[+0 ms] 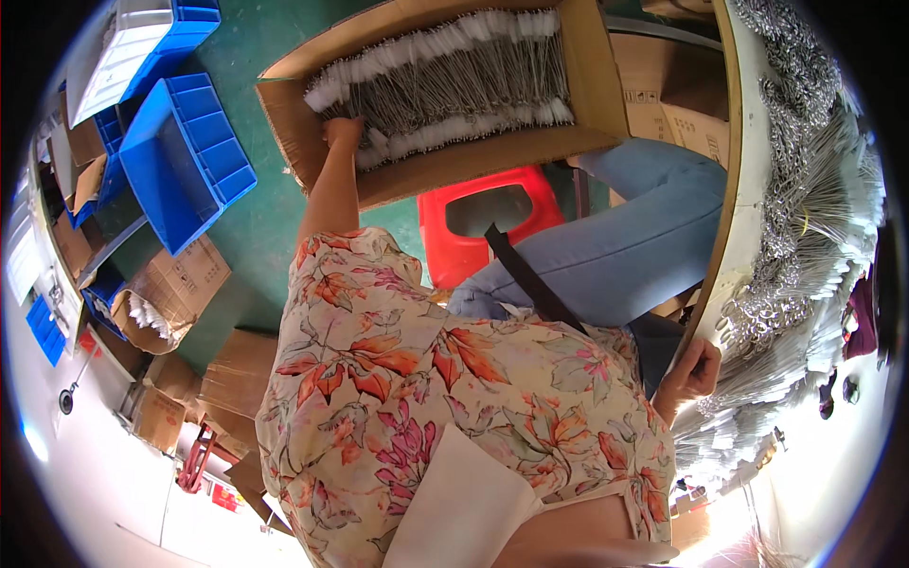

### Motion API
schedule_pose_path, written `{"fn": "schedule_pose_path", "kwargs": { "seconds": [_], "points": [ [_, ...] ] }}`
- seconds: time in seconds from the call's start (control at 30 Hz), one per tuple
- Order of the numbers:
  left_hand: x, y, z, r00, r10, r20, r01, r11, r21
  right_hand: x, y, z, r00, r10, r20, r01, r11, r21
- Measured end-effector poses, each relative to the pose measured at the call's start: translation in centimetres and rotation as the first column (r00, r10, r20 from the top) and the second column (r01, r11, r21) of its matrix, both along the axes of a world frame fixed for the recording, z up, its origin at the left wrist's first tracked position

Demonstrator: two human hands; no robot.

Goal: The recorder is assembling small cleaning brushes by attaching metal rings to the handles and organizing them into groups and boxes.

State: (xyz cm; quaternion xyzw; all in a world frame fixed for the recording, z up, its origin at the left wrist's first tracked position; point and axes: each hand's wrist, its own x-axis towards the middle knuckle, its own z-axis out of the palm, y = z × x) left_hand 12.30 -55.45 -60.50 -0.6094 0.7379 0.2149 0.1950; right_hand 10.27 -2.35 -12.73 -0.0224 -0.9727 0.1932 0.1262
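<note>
A long open cardboard box (pixel 454 159) holds rows of thin wire-handled brushes (pixel 426 90) with white tips. My left hand (pixel 343 133) reaches into its left end, fingers curled beside the brushes. What lies between those fingers is hidden. On the right, my right hand (pixel 693 374) is closed at the edge of the worktable (pixel 724 265). Its fingers are bent inward, and I cannot make out anything in them. Close by, a large heap of similar wire brushes (pixel 814 199) with looped metal ends and white tips covers the tabletop.
A red plastic stool (pixel 440 237) stands below the box, next to my jeans-clad leg (pixel 625 232). Blue plastic bins (pixel 170 161) are on the green floor at left. Several cardboard cartons (pixel 241 374) stand at lower left, one carton (pixel 194 275) holding white-tipped pieces.
</note>
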Motion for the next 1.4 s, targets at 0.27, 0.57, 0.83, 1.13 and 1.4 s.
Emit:
{"fn": "schedule_pose_path", "kwargs": {
  "seconds": [0.27, 0.57, 0.83, 1.13, 1.4],
  "points": [
    [2.7, -3.0, 3.6, 0.995, 0.097, 0.009, -0.094, 0.926, 0.365, -0.8, 1.5, 0.8, 0.994, 0.106, 0.019, -0.100, 0.973, -0.209],
    [-7.3, 6.9, 25.9, 0.273, 0.094, -0.957, 0.032, 0.994, 0.107, -1.4, 2.8, 3.9, 0.955, 0.296, -0.022, -0.253, 0.774, -0.581],
    [-28.5, 36.4, 62.0, -0.541, -0.213, -0.814, 0.598, 0.583, -0.550, 2.0, 11.1, 6.8, 0.980, 0.045, -0.195, -0.161, 0.754, -0.637],
    [-50.2, 59.7, 57.5, -0.333, -0.823, -0.461, 0.891, -0.114, -0.440, 3.7, 25.5, 13.7, 0.827, -0.423, -0.370, 0.164, 0.811, -0.562],
    [-50.6, 62.2, 54.3, -0.211, -0.835, -0.508, 0.945, -0.041, -0.325, -6.1, 39.6, 11.2, 0.885, -0.454, 0.107, 0.452, 0.780, -0.432]
  ]
}}
